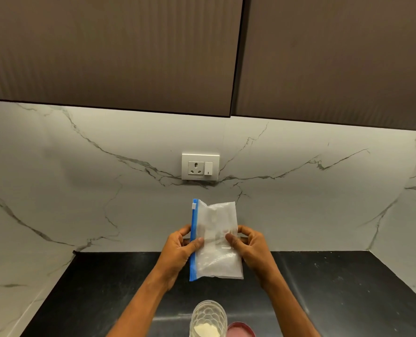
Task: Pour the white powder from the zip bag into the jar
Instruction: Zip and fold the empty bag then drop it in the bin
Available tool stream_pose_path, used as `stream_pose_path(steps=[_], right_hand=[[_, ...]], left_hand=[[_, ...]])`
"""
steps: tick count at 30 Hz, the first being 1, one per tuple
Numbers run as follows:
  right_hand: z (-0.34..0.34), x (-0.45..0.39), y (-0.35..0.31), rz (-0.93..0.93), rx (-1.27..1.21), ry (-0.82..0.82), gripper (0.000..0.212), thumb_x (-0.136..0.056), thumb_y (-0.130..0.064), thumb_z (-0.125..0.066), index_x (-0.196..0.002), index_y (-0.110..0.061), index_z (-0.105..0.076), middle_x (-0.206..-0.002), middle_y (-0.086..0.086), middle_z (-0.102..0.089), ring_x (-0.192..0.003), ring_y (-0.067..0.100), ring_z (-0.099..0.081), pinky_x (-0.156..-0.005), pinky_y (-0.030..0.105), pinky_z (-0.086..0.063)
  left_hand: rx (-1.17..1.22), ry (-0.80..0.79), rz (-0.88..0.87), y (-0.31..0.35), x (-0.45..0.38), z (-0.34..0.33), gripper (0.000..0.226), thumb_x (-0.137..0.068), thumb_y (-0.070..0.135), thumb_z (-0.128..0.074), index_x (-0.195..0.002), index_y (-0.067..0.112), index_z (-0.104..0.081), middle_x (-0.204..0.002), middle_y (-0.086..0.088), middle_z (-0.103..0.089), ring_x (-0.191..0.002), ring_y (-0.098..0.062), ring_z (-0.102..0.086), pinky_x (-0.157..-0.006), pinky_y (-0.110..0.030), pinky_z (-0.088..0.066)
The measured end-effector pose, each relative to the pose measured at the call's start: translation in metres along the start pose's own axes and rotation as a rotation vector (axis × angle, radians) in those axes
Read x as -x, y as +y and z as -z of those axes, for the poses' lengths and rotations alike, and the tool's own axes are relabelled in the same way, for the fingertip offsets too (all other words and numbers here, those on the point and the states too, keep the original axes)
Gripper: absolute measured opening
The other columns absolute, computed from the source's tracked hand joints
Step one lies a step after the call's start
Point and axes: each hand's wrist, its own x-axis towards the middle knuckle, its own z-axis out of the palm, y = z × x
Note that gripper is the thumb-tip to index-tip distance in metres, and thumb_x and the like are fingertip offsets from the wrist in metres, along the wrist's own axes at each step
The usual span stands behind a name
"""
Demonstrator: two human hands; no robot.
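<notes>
A clear zip bag (215,239) with a blue zip strip along its left edge is held up above the black counter, turned on its side. White powder sits in its lower part. My left hand (180,251) grips the bag at the blue strip, and my right hand (250,246) pinches its right side. A clear patterned glass jar (208,318) stands open at the bottom of the view, below the bag, with a little white powder in its bottom.
A pink round lid (241,330) lies just right of the jar. The black counter (348,288) runs to marble walls at back and sides. A wall socket (200,167) sits above the bag; dark cabinets (129,49) hang overhead.
</notes>
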Motion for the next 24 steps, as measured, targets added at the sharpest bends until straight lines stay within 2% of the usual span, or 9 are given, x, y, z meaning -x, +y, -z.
stream_pose_path(steps=[4,7,10,12,16,21,24], right_hand=[[0.011,0.005,0.002,-0.07,-0.178,-0.115,0.038,-0.088,-0.022,-0.065,-0.125,-0.017,-0.057,-0.114,0.01,-0.071,-0.103,0.034,-0.068,-0.088,0.057,-0.053],[0.013,0.008,0.003,-0.068,-0.285,-0.127,0.048,-0.08,-0.032,-0.075,-0.123,-0.015,-0.063,-0.119,0.016,-0.067,-0.108,0.045,-0.062,-0.093,0.066,-0.041],[0.01,0.011,0.001,-0.024,-0.323,-0.1,0.051,-0.073,-0.042,-0.079,-0.113,-0.013,-0.071,-0.114,0.021,-0.068,-0.107,0.052,-0.058,-0.085,0.058,-0.044],[0.01,0.012,-0.002,-0.01,-0.355,-0.096,0.036,-0.078,-0.032,-0.072,-0.107,-0.012,-0.074,-0.112,0.02,-0.069,-0.105,0.046,-0.062,-0.08,0.052,-0.054],[0.008,0.014,-0.004,0.022,-0.433,-0.13,0.025,-0.082,-0.018,-0.061,-0.101,-0.011,-0.077,-0.108,0.017,-0.071,-0.1,0.036,-0.068,-0.076,0.045,-0.061],[0.004,0.014,0.0,0.039,-0.545,-0.15,0.023,-0.087,-0.009,-0.055,-0.096,-0.005,-0.076,-0.102,0.018,-0.071,-0.096,0.036,-0.068,-0.074,0.042,-0.061],[0.0,0.011,0.004,0.049,-0.531,-0.096,0.027,-0.091,-0.005,-0.05,-0.089,-0.007,-0.077,-0.097,0.018,-0.072,-0.093,0.036,-0.069,-0.073,0.042,-0.061]], left_hand=[[0.076,-0.019,-0.002,0.003,0.002,0.006,0.038,-0.089,0.003,-0.064,-0.125,0.013,-0.061,-0.114,-0.015,-0.073,-0.1,-0.037,-0.072,-0.08,-0.046,-0.062],[0.162,-0.03,0.001,0.002,0.003,0.008,0.033,-0.086,0.002,-0.066,-0.118,0.009,-0.068,-0.112,-0.021,-0.073,-0.094,-0.036,-0.073,-0.07,-0.039,-0.063],[0.253,-0.07,-0.024,0.0,0.004,0.008,0.037,-0.066,0.015,-0.082,-0.102,0.011,-0.078,-0.109,-0.022,-0.073,-0.089,-0.033,-0.074,-0.064,-0.036,-0.063],[0.315,-0.119,-0.033,-0.002,0.005,0.009,0.038,-0.059,0.016,-0.087,-0.097,0.011,-0.08,-0.105,-0.021,-0.074,-0.085,-0.033,-0.075,-0.06,-0.035,-0.063],[0.41,-0.218,-0.032,-0.005,0.004,0.012,0.059,-0.046,0.017,-0.1,-0.1,0.005,-0.078,-0.103,-0.024,-0.073,-0.077,-0.036,-0.075,-0.048,-0.037,-0.06],[0.382,-0.273,-0.056,-0.005,0.004,0.015,0.041,-0.061,0.024,-0.095,-0.093,0.004,-0.078,-0.095,-0.021,-0.074,-0.074,-0.033,-0.074,-0.047,-0.037,-0.06],[0.39,-0.187,-0.038,-0.005,0.002,0.01,0.047,-0.05,0.028,-0.099,-0.088,0.008,-0.08,-0.094,-0.017,-0.076,-0.08,-0.031,-0.075,-0.055,-0.036,-0.062]])
